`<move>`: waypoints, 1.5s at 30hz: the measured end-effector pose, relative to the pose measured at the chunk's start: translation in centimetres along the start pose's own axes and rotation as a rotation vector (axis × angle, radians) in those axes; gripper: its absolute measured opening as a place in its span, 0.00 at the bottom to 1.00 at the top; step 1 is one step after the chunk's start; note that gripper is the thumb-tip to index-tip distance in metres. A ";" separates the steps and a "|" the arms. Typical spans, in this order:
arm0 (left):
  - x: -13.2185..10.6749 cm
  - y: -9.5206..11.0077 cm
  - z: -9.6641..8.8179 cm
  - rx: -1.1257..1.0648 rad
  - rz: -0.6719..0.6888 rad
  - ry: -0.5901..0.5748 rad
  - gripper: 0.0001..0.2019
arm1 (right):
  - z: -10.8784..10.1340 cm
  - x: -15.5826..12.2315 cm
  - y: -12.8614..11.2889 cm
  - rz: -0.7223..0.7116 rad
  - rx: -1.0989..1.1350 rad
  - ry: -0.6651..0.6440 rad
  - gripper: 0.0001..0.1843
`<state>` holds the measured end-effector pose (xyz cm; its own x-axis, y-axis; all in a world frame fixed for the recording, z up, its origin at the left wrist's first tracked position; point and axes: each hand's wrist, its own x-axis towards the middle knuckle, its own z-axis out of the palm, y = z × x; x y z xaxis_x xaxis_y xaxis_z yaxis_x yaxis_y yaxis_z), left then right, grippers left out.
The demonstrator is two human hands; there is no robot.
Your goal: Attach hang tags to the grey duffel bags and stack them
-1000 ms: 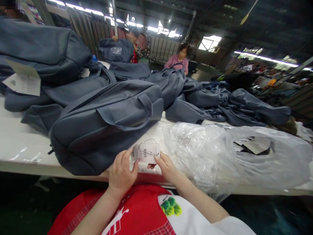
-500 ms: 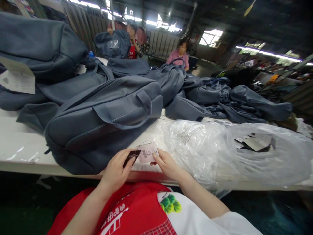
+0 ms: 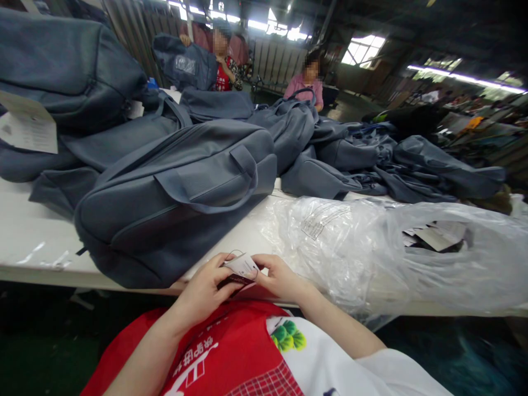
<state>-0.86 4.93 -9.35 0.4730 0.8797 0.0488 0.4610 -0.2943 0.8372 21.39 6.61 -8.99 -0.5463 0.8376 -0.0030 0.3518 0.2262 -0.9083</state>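
Between my two hands, just over the table's front edge, are hang tags (image 3: 243, 265), one white and one dark, with a thin string loop. My left hand (image 3: 212, 283) pinches them from the left, the dark tag under its thumb. From the right, my right hand (image 3: 274, 276) grips the white tag's edge between thumb and fingers. Part of the tags is hidden by my fingers. Right behind my hands a blue-grey bag (image 3: 185, 203) lies on its side, its handle strap facing me. Neither hand touches the bag.
Clear plastic bags (image 3: 330, 236) lie to the right on the white table (image 3: 33, 242), one with more tags (image 3: 439, 236) inside. Blue-grey bags (image 3: 346, 157) are heaped behind, and a big one (image 3: 49, 66) is stacked at left. Two people (image 3: 303, 82) stand across the table.
My hands have come closer together. The dark and white tags, spread side by side before, now overlap, and the white one is tilted. The view has shifted slightly.
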 end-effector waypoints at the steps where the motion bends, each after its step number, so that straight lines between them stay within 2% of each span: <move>1: -0.1 0.0 0.1 0.024 0.000 0.003 0.10 | -0.3 0.0 0.0 -0.016 0.050 0.019 0.13; 3: -0.4 0.1 0.2 0.056 -0.002 -0.033 0.11 | -0.9 0.0 0.0 -0.072 0.163 0.029 0.21; 5: -0.6 0.4 0.4 0.073 0.000 -0.093 0.11 | -1.4 0.1 -0.2 -0.117 0.244 0.021 0.23; 7: -0.7 0.8 0.7 0.092 0.008 -0.136 0.09 | -1.4 0.4 -0.4 -0.093 0.235 0.006 0.20; 10: -0.6 1.3 1.0 0.090 0.000 -0.139 0.06 | -0.4 1.1 -0.4 -0.008 0.083 -0.019 0.10; 12: -0.5 1.3 1.1 0.066 -0.026 -0.120 0.05 | 0.2 1.6 -0.2 0.038 0.061 0.036 0.09; 14: -0.5 1.0 1.2 0.047 -0.059 -0.100 0.09 | 0.3 2.0 0.0 0.093 0.239 0.178 0.12; 17: -0.5 0.6 1.2 -0.003 -0.094 -0.091 0.14 | -0.4 2.6 0.1 0.165 0.690 0.380 0.17; 20: -0.3 0.3 1.6 -0.113 -0.149 -0.053 0.11 | -1.1 3.1 -0.2 0.191 0.955 0.441 0.17; 22: -0.2 0.2 2.0 -0.161 -0.183 -0.005 0.09 | -1.1 3.3 -0.5 0.191 1.001 0.426 0.18; 25: -0.1 0.1 2.5 -0.259 -0.244 0.054 0.09 | -0.4 3.3 -0.8 0.163 0.962 0.372 0.28; 28: -0.1 0.1 2.6 -0.377 -0.299 0.073 0.22 | 0.2 3.2 -0.9 0.133 0.940 0.307 0.34; 30: 0.0 0.2 2.3 -0.289 -0.266 0.069 0.26 | 0.6 3.1 -1.1 0.113 0.977 0.229 0.35; 32: 0.3 0.6 2.0 -0.142 -0.202 0.083 0.21 | 1.0 3.0 -1.5 0.095 1.022 0.132 0.36; 35: 0.9 1.4 1.9 -0.037 -0.128 0.188 0.20 | 1.8 3.0 -2.0 0.073 1.040 0.040 0.37; 38: 1.1 2.1 2.6 -0.011 -0.075 0.296 0.15 | 2.6 3.2 -2.3 0.044 1.035 0.020 0.37; 42: 1.0 2.1 3.8 -0.038 -0.115 0.469 0.13 | 2.8 4.1 -2.7 0.005 1.086 0.023 0.34; 45: 0.8 1.2 3.5 -0.095 -0.160 0.647 0.15 | 2.7 5.0 -3.2 -0.054 1.116 0.083 0.31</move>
<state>2.75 3.99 -10.24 -0.1547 0.9649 0.2120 0.4062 -0.1335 0.9040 15.51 8.78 -7.25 -0.4731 0.8802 0.0378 -0.5721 -0.2743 -0.7729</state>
